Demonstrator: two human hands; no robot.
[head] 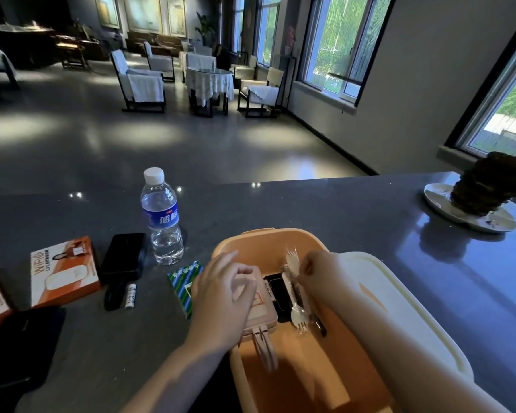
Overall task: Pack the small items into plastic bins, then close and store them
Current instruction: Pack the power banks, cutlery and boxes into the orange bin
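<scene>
**Both my hands in the orange bin, settling what is packed**

An open orange plastic bin sits on the dark counter right in front of me. Its pale lid lies just beside it, at three o'clock.

My left hand rests palm down on a pink power bank inside the bin, fingers loosely curved over its top; I cannot tell whether they truly grip it. Its long axis runs from twelve to six o'clock, with short cables trailing towards me. Beside it, at three o'clock, lies a black device.

My right hand pinches the far end of a wrapped plastic fork. The fork also lies twelve to six, tines nearest me.

Items not yet packed lie outside the bin, all on my left side, from nine to ten o'clock: a green patterned packet touching the bin's left wall, a small white tube, a black case, an orange box. A water bottle stands at eleven o'clock.

My left hand is nearer to them, so I judge it should reach next.
</scene>
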